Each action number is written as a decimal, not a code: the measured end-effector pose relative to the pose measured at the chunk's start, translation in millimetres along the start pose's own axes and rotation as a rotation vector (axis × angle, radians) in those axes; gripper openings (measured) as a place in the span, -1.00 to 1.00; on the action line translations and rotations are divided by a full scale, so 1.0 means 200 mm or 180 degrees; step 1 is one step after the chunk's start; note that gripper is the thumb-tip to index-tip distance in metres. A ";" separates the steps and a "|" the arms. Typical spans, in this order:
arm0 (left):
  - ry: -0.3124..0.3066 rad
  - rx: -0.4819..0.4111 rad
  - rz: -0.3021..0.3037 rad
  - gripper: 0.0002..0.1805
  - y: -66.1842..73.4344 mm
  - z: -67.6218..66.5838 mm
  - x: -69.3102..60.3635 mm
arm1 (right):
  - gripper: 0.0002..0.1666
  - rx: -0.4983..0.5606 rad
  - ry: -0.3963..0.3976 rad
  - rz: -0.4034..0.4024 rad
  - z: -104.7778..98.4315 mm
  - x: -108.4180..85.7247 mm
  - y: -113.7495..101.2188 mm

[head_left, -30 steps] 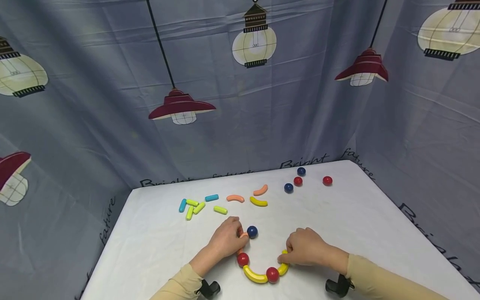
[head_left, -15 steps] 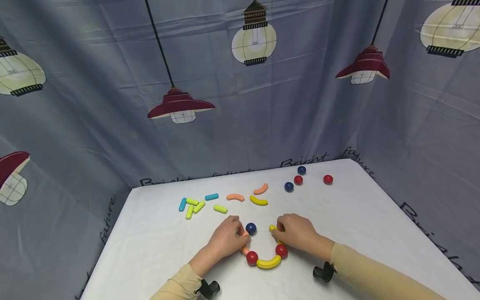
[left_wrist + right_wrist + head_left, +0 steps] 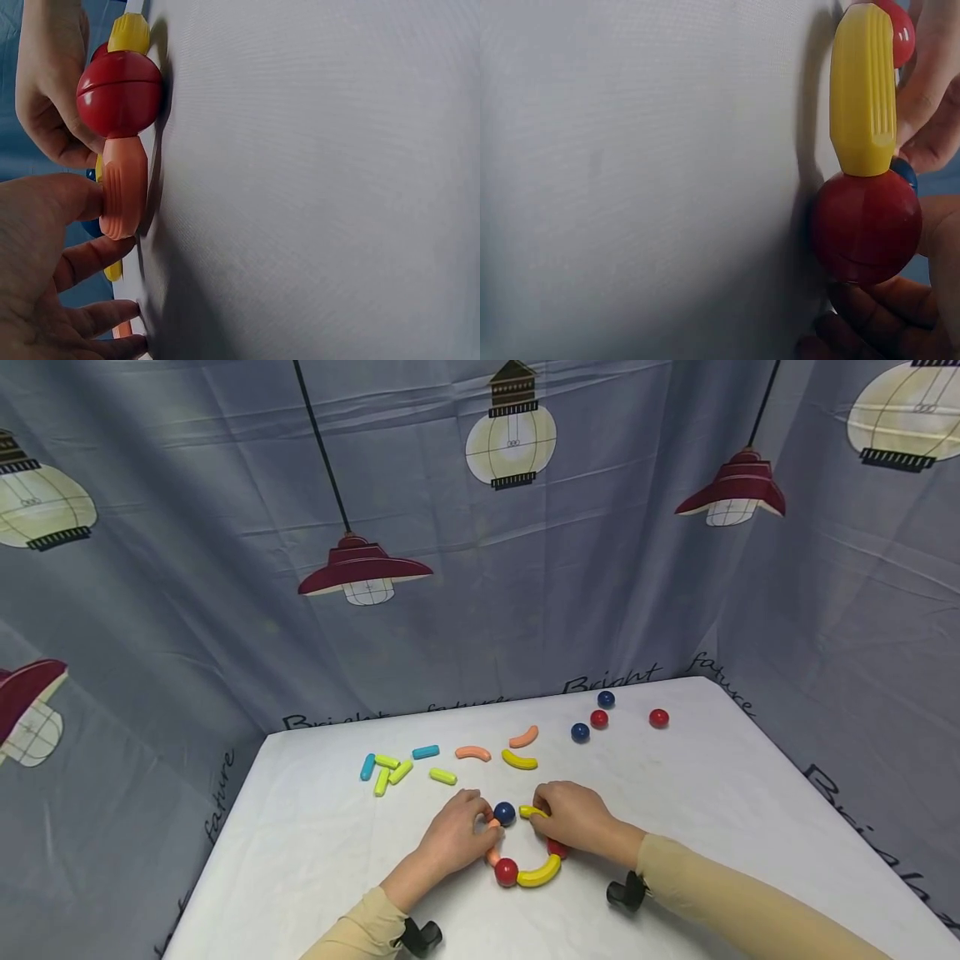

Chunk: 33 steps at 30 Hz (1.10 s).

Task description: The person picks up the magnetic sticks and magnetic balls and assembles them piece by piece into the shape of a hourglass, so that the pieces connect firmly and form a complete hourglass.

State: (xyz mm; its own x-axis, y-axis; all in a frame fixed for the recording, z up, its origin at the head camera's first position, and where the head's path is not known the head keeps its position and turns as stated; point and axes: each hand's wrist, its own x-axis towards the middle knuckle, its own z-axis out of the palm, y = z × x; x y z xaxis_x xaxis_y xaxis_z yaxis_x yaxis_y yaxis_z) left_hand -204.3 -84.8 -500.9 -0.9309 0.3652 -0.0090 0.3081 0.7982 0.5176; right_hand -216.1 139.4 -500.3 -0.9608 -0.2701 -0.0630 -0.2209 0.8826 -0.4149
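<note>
A nearly closed ring of magnetic-looking balls and curved sticks lies on the table between both hands. My left hand (image 3: 453,837) pinches the curved orange stick (image 3: 124,187), which joins a blue ball (image 3: 505,813) to a red ball (image 3: 506,872). From that red ball a yellow curved stick (image 3: 540,872) runs along the front to a second red ball (image 3: 867,226). The second ball is partly covered by my right hand (image 3: 576,815) in the head view. That hand grips another yellow curved stick (image 3: 528,812), whose free end points at the blue ball across a small gap.
Behind the hands, several lime sticks (image 3: 442,776) and two blue sticks (image 3: 426,752) lie at the left. Two orange curved sticks (image 3: 473,752) and a yellow one (image 3: 519,760) are mid-table. Loose blue balls (image 3: 580,732) and red balls (image 3: 658,718) sit far right on the white table (image 3: 712,793).
My right hand has moved left and away from me, swinging its yellow stick and red ball round toward the blue ball, so the arc has narrowed into a near ring. My left hand has barely moved.
</note>
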 end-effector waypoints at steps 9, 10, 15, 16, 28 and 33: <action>-0.0030 0.0006 0.0059 -0.75 0.01 -0.01 0.00 | -0.82 0.0026 -0.0033 -0.0016 -0.01 0.01 -0.01; -0.0041 0.0002 0.0059 -0.72 0.01 -0.01 0.00 | -0.81 0.0027 -0.0038 -0.0003 -0.01 0.01 -0.01; -0.0173 -0.0188 0.0011 -0.42 -0.02 -0.03 0.00 | -0.59 0.0048 -0.0099 0.0147 -0.01 0.01 -0.01; -0.0207 -0.0245 -0.0009 -0.35 -0.02 -0.04 0.00 | -0.51 0.0046 -0.0111 0.0195 -0.01 0.01 0.00; -0.0288 -0.0465 0.0094 -0.46 -0.06 -0.06 0.00 | -0.45 0.0131 -0.0020 0.0327 -0.05 -0.08 0.14; -0.0294 -0.0468 0.0170 -0.67 -0.07 -0.07 -0.01 | -0.69 0.0346 0.0118 0.0020 -0.06 -0.12 0.23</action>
State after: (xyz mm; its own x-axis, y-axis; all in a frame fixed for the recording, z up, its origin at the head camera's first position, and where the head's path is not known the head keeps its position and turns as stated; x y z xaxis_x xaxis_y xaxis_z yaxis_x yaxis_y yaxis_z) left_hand -208.7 -102.3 -496.4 -0.8899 0.4531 -0.0530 0.3184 0.7002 0.6390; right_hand -205.1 190.1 -506.9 -0.9681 -0.2484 -0.0331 -0.1973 0.8369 -0.5106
